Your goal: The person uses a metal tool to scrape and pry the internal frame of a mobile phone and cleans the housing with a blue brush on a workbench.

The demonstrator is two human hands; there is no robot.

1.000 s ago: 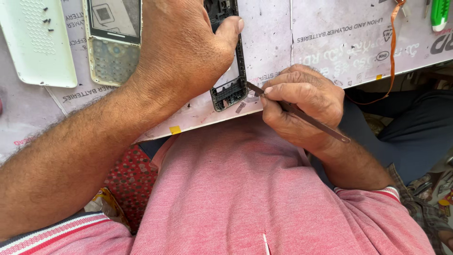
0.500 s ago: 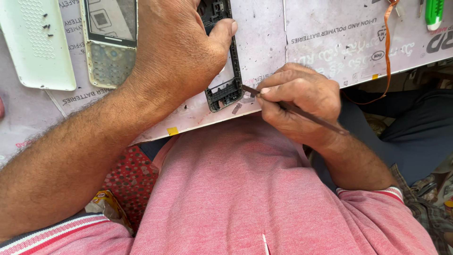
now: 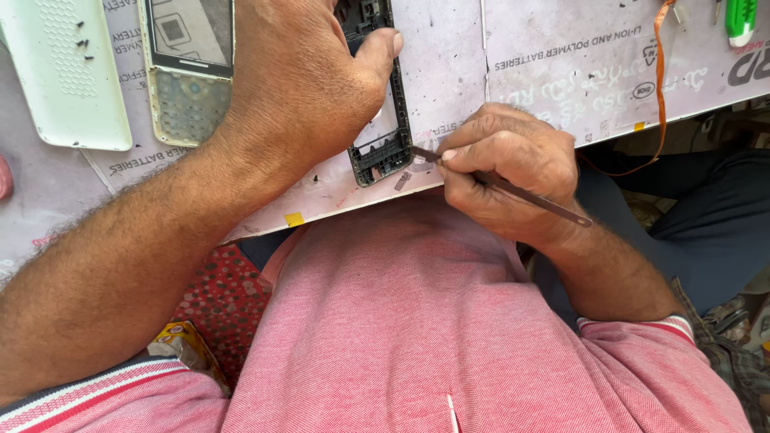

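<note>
At the near edge of the work board (image 3: 513, 104), right hand (image 3: 505, 172) has fingers pinched tight on a thin metal tool (image 3: 525, 195), held like a pen; tip sits at the lower right corner of the phone frame (image 3: 383, 152), touching or just short of it, can't tell which. Left hand (image 3: 301, 80) is clamped over the frame from above, thumb pressed along its right rail, other fingers closed down on it.

Frame: black plastic, open in the middle, ribbed cross-piece at the bottom end, lying flat on the board. Upper half is hidden under the left palm and cut off by the top of the view.

Further left: a phone front with keypad (image 3: 188, 72), top cropped, and a pale green back cover (image 3: 68, 80) with a few tiny dark bits on it, probably screws. Orange strap (image 3: 661, 88) hangs over the board edge on the right. Green object (image 3: 741, 20) at top right, mostly out of shot.
</note>
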